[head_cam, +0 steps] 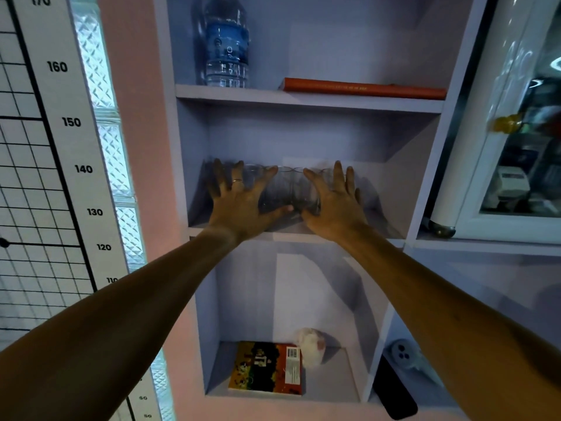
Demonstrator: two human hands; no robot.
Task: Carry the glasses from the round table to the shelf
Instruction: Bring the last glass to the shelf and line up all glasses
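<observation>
Several clear drinking glasses [288,189] stand close together in a row on the middle board of a pale blue shelf unit [403,189]. My left hand [243,202], with a ring on one finger, is spread flat in front of the left glasses, its thumb against a glass near the middle. My right hand [334,202] is spread the same way in front of the right glasses. Neither hand has its fingers wrapped around a glass. The glasses behind my palms are partly hidden. The round table is out of view.
A water bottle [226,41] and a flat orange book [364,88] sit on the board above. Below lie a colourful book [267,369] and a white round object [311,344]. A height chart [69,123] hangs at left, a glass-door cabinet [516,147] stands at right.
</observation>
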